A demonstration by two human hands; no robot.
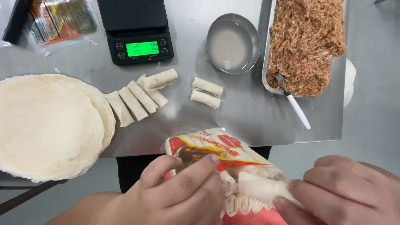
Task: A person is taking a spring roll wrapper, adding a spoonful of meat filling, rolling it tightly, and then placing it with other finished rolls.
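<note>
The left hand [183, 189] pinches the clear plastic bag with red print [216, 160], while the right hand [346, 191] grips a pale wrapped roll [262, 188] at its mouth (more rolls inside). Beyond both hands, finished rolls [141, 96] lie on the steel worktop [246, 112].

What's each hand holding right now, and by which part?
Left hand grips the printed plastic bag by its near open edge. Right hand pinches a wrapped roll by its right end.
</note>
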